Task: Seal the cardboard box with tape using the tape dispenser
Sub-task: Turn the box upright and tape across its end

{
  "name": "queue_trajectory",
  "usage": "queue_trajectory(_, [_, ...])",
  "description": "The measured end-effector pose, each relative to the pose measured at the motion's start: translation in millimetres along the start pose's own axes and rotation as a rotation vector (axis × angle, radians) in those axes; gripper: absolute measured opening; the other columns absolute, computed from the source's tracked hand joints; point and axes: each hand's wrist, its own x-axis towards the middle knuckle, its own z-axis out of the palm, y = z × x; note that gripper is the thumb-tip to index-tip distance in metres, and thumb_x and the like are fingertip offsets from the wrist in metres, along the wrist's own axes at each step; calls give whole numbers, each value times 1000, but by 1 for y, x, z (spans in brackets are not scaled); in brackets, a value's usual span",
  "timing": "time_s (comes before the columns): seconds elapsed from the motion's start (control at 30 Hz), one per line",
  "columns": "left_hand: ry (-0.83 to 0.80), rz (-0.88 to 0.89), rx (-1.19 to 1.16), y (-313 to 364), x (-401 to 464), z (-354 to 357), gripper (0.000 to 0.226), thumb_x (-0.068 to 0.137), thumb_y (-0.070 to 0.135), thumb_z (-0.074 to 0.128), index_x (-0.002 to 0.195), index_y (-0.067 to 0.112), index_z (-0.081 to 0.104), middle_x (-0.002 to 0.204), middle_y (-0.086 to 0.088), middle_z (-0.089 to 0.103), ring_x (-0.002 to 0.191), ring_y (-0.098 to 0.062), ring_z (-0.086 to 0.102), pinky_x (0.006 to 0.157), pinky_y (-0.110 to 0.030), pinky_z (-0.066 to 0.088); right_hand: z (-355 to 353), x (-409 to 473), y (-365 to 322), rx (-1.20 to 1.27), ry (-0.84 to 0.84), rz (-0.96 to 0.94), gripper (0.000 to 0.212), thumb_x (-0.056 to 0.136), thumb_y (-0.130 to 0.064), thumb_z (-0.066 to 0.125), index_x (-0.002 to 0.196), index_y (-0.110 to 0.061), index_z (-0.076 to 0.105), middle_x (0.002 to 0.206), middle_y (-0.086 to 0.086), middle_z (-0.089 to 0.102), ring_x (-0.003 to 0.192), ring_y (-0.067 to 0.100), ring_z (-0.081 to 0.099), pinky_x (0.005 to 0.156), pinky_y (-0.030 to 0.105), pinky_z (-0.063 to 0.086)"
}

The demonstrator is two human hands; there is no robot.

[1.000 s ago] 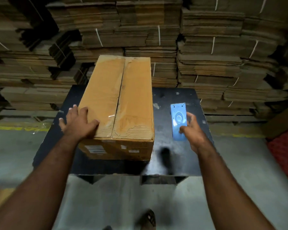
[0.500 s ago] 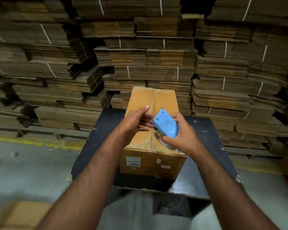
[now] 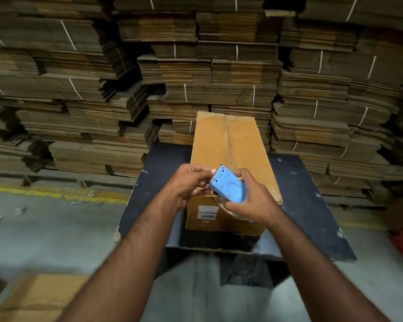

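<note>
Lifted off the black worktop (image 3: 307, 205) a second ago, the blue plastic tape dispenser (image 3: 228, 188) sits gripped in the right hand (image 3: 254, 201) above the brown cardboard box (image 3: 228, 145), while the left hand (image 3: 187, 182) pinches at its toothed end, probably freeing tape before sealing.

No legible text. Two small white labels (image 3: 207, 212) on the near end face of the cardboard box (image 3: 228, 145) carry dark print and a barcode-like strip, too small to read.
</note>
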Motion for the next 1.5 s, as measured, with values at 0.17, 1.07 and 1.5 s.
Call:
queue_trajectory(0.17, [76, 39, 66, 3, 3, 3, 14, 92, 18, 69, 91, 4, 70, 89, -12, 77, 78, -18, 70, 60, -27, 56, 1, 1, -4, -201, 45, -5, 73, 68, -48, 83, 122, -40, 34, 109, -7, 60, 84, 13, 58, 62, 30, 50])
queue_trajectory(1.07, [757, 9, 508, -62, 41, -28, 24, 83, 42, 76, 68, 24, 72, 72, 10, 70, 75, -12, 66, 70, -35, 57, -23, 88, 9, -747, -326, -315, 74, 73, -78, 61, 128, -30, 52, 107, -5, 63, 89, 14, 52, 68, 32, 45])
queue_trajectory(1.5, [857, -130, 614, -76, 56, -30, 21, 87, 43, 71, 79, 24, 72, 80, 5, 69, 75, -12, 61, 52, -20, 31, 2, 117, -6, -936, -390, -354, 77, 71, -79, 61, 128, -29, 55, 109, 0, 63, 97, 22, 59, 70, 36, 48])
